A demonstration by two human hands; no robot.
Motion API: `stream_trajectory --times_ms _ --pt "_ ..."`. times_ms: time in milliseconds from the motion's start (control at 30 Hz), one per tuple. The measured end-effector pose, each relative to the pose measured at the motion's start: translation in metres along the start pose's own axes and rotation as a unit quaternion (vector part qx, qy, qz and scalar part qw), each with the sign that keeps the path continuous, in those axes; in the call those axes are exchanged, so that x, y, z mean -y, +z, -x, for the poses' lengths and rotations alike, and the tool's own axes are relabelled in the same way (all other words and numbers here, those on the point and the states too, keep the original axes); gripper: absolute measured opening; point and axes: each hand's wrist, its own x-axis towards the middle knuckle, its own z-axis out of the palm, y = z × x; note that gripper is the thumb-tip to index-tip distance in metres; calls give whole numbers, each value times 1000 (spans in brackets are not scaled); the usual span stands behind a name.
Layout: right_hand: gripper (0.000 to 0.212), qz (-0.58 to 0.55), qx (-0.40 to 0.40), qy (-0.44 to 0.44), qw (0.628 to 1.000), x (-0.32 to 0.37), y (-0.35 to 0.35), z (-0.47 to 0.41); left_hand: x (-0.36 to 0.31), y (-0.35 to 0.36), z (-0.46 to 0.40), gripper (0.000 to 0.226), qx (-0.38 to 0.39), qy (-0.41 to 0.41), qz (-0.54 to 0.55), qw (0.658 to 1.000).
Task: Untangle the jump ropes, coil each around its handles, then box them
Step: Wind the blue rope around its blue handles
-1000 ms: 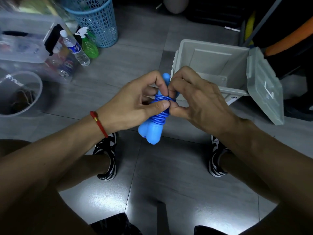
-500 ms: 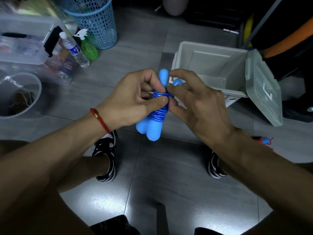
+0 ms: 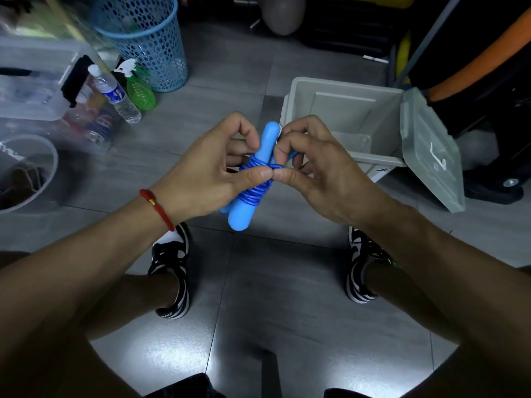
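Two hands met over the tiled floor (image 3: pixel 258 297): the left hand (image 3: pixel 207 170) gripped a blue jump rope (image 3: pixel 263 173), thumb pressed on the coils wound around its paired handles, while the right hand (image 3: pixel 313 170) pinched a strand of the cord at the bundle's upper part. The bundle was held tilted in the air, just in front of an open grey box (image 3: pixel 347 116), whose lid (image 3: pixel 431 150) hung off its right edge. Open floor lay between the two shoes (image 3: pixel 172 271) and towards the box; the left side was crowded. A water bottle (image 3: pixel 116 94) carried a blue label, writing too small to read; a green spray bottle (image 3: pixel 139 89) stood beside it, with a blue mesh basket (image 3: pixel 146 41) behind. Clear storage bins (image 3: pixel 31 81) and a clear round tub (image 3: pixel 28 170) sat at far left. One red bracelet (image 3: pixel 156 208) circled the left wrist.
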Motion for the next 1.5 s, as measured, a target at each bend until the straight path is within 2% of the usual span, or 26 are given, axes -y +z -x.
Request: stream_trajectory --times_ms 100,167,233,333,433,633,700,900,1033,1133,1233,1267,1367,1500 --pt "9 -20 -48 3 999 1 -4 -2 0 4 -2 55 23 -48 77 996" --pt "7 -24 -67 17 997 1 -5 -2 2 8 -4 64 47 -72 52 995" --pt "6 -8 -67 33 997 -2 -4 -1 3 13 -7 57 37 -85 20 996" --pt "7 30 -63 55 996 -6 -7 3 3 17 -12 41 -19 -74 -1 997" --pt "11 56 -62 70 994 -4 -8 9 4 18 -17 40 -53 -72 -52 995" --pt "6 28 -52 119 991 3 -8 18 5 21 -27 35 -73 -53 -151 984" --pt "5 7 -71 132 989 -1 -17 21 -3 25 -28 32 -78 -58 -146 985" --pt "7 14 -138 122 983 2 -27 18 -32 33 -28 26 -86 -63 -42 993" --pt "14 36 -137 149 979 14 -44 22 -48 28 -32 34 -59 -1 -207 977" --pt "43 58 -133 127 981 29 -63 26 -65 16 -35 36 -12 50 -371 927" --pt "63 89 -70 89 990 44 -82 12 -83 15 -44 49 28 90 -417 904" --pt "60 100 -52 94 989 45 -90 6 -88 16 -48 56 29 99 -418 903" --pt "30 101 -52 126 986 36 -119 -3 -96 25 -68 69 7 104 -413 905" --pt "21 18 -82 150 985 -7 -153 -8 -79 46 -119 52 -18 105 -349 931"
